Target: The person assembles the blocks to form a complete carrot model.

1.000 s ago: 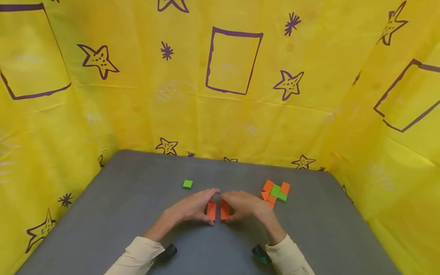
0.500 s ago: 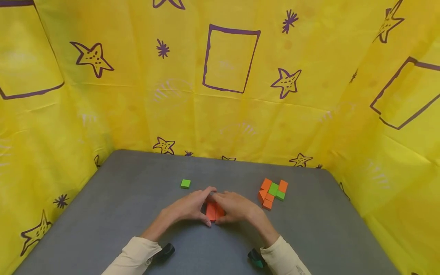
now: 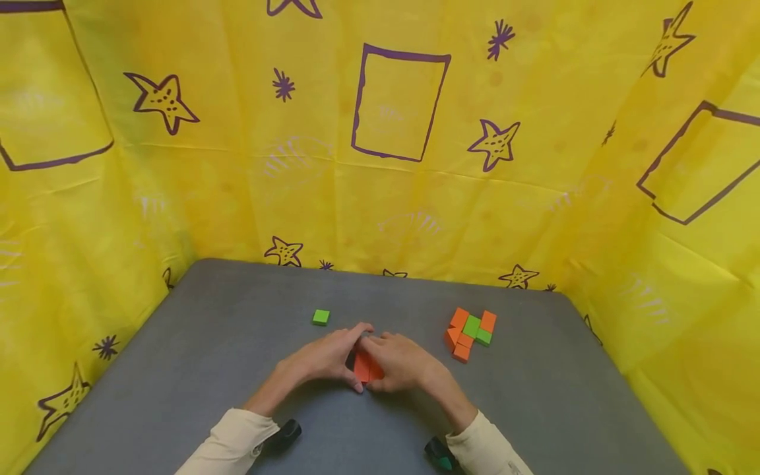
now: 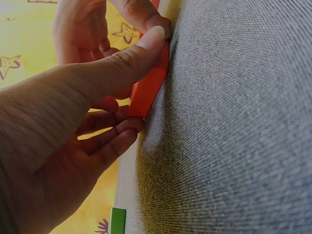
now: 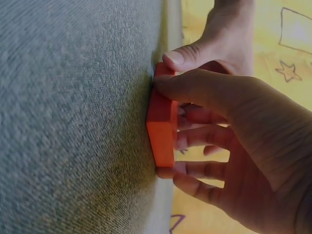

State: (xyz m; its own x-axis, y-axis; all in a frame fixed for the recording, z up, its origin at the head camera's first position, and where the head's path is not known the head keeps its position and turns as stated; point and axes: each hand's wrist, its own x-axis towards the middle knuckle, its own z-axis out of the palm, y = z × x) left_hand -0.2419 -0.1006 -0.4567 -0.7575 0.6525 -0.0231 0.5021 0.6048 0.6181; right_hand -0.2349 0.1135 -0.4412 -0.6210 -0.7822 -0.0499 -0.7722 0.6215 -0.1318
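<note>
Two orange blocks stand side by side on the grey table between the hands, touching each other in the head view. The left hand [image 3: 323,358] pinches the left orange block [image 3: 361,367] between thumb and fingertips. From the other side, the right hand [image 3: 405,364] grips the right orange block [image 3: 375,370], its thumb at the near end and its fingers at the far end. The right wrist view shows an orange block [image 5: 162,139] resting low on the table cloth within the right hand. Fingers hide much of both blocks.
Beyond the left hand lies a single green block [image 3: 320,317]. Right of the hands sits a cluster of orange and green blocks [image 3: 472,326]. A yellow patterned curtain [image 3: 392,211] surrounds the grey table [image 3: 249,297] at the back and sides.
The two orange blocks were apart a second ago; the right hand has moved left with its block, closing the gap. The left hand has hardly moved.
</note>
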